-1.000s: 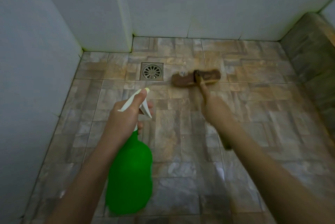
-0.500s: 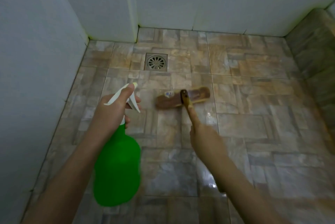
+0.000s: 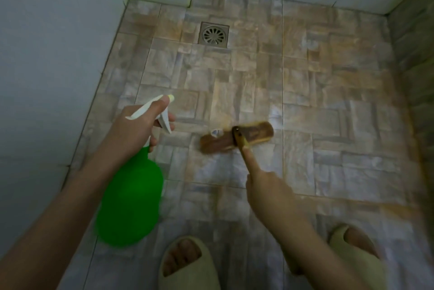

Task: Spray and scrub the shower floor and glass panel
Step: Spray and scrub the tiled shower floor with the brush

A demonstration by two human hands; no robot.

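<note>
1. Stone-look tiles of the shower floor [image 3: 328, 92], mottled beige and grey with thin grout lines, fill my view. They carry a wet sheen nearest me. Plain white walls [image 3: 47, 54] close the back and left, a tiled kerb [image 3: 415, 54] rises on the right, and a square metal drain [image 3: 213, 33] sits near the far wall.
2. My left hand [image 3: 138, 125] grasps the neck of the green spray bottle [image 3: 131, 200], thumb over the white sprayer top and fingers curled at the trigger. The bulbous, smooth plastic bottle hangs above the floor, left of the brush.
3. My right hand [image 3: 270, 193] is clenched round the handle of the brush [image 3: 237, 140], index finger laid straight along it. The brown oblong head lies on the tiles mid-floor, between the drain and my slippers [image 3: 187, 264].
4. I judge this to be the floor scrub. To do it well I would hold the head flat, press through that index finger, and run short overlapping strokes along the grout, working towards the drain.
5. Spray belongs ahead of the brush, not on it.
6. Wet tile is probably slick, so I would plant both feet.
7. No glass panel is identifiable from here.
</note>
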